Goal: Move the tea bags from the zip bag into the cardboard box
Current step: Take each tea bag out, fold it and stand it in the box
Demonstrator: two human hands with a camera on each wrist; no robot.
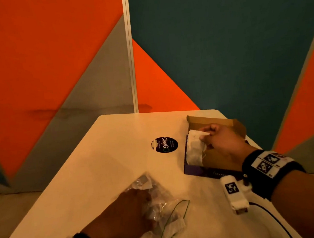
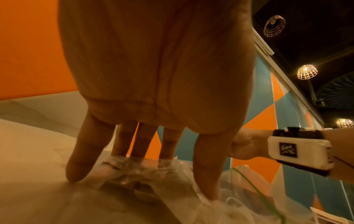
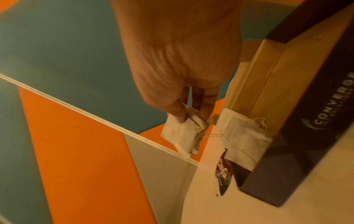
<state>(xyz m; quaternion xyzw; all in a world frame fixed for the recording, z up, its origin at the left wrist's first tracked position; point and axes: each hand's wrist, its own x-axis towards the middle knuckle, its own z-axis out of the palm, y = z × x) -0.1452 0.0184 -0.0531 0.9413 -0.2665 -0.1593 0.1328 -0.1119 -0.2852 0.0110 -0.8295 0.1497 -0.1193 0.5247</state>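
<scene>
A clear zip bag (image 1: 161,205) with a green seal lies crumpled on the near part of the table; dark tea bags show through it. My left hand (image 1: 127,213) presses it down with straight, spread fingers (image 2: 80,166). The open cardboard box (image 1: 221,168), dark outside and brown inside, stands at the far right. Several white tea bags (image 1: 194,149) lie along its left side. My right hand (image 1: 220,139) hovers over the box and pinches a white tea bag (image 3: 182,133) between thumb and fingers, just above the pile (image 3: 243,139).
A round black sticker (image 1: 164,144) sits on the white table (image 1: 99,163) left of the box. A white wrist device with a cable (image 1: 234,194) hangs below my right wrist. Orange, grey and teal wall panels stand right behind the table's far edge.
</scene>
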